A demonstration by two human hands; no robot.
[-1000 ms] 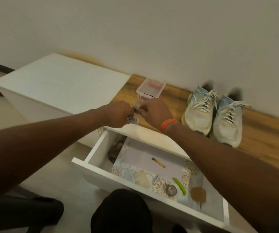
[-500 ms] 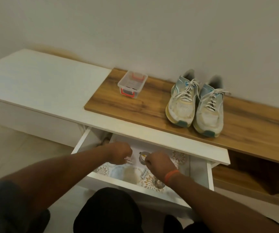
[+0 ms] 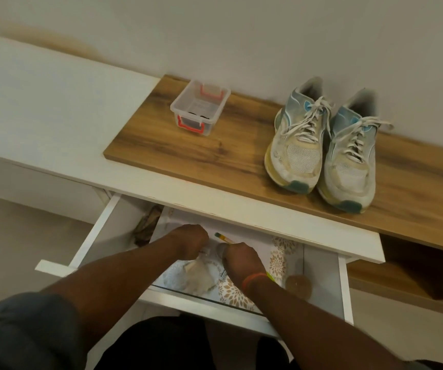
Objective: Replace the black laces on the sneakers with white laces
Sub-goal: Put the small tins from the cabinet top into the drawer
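Two worn white-and-blue sneakers, one to the left point(image 3: 297, 145) and one to the right point(image 3: 351, 161), stand side by side on the wooden top point(image 3: 177, 150); both are laced with white laces. Both my hands reach down into the open white drawer point(image 3: 103, 231). My right hand point(image 3: 239, 259), an orange band on its wrist, curls round a small greyish round roll point(image 3: 220, 249). My left hand point(image 3: 191, 243) pinches a small labelled end of it. A clear plastic box point(image 3: 201, 108) with red handles holds something dark, partly hidden.
The drawer has a flower-patterned liner, a pencil point(image 3: 223, 237), a pale crumpled piece point(image 3: 196, 273) and a brown disc point(image 3: 299, 285). A white cabinet top point(image 3: 41, 102) runs to the left. The wall is close behind the sneakers. My knees are under the drawer front.
My hands, holding the small roll, came down from above the cabinet top into the drawer. The view has tilted, so the sneakers and box now sit higher in the frame.
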